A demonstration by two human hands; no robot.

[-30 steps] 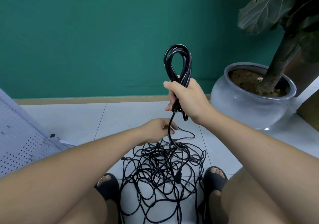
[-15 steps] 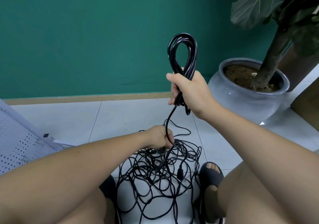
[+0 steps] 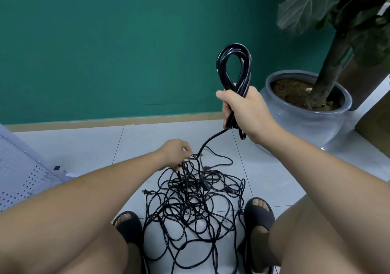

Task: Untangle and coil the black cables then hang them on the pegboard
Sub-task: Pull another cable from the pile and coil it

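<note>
**Coil in one hand, tangle on the floor**

A seated person's bare knees frame the bottom of the view, with feet in dark sandals (image 3: 260, 214) planted on the pale tiled floor (image 3: 84, 147). Between the sandals lies a tangle (image 3: 190, 202) of thin black cables, looped over one another and spreading from the near edge of the floor towards its middle. A small plug (image 3: 145, 191) pokes out on the tangle's left side.

At the far end of the heap, the left hand (image 3: 175, 153) reaches down with fingers curled, pinching a few strands where they bunch together. Above it and to the right, the right hand (image 3: 244, 107) is raised off the floor, its fist wrapped tight round a coil (image 3: 234, 69) of thicker black cable. The coil's loop stands upright above the fist, and short loop ends hang just below it. One strand runs from under the fist down to the tangle, meeting it just beside the left hand's fingers.

At the floor's left edge leans a white pegboard (image 3: 19, 174), with no cable on the part in view. In the far right corner stands a grey glazed pot (image 3: 304, 121) of soil holding a large-leaved plant (image 3: 329, 58). A green wall (image 3: 105, 41) closes the scene behind, above a wooden skirting.
</note>
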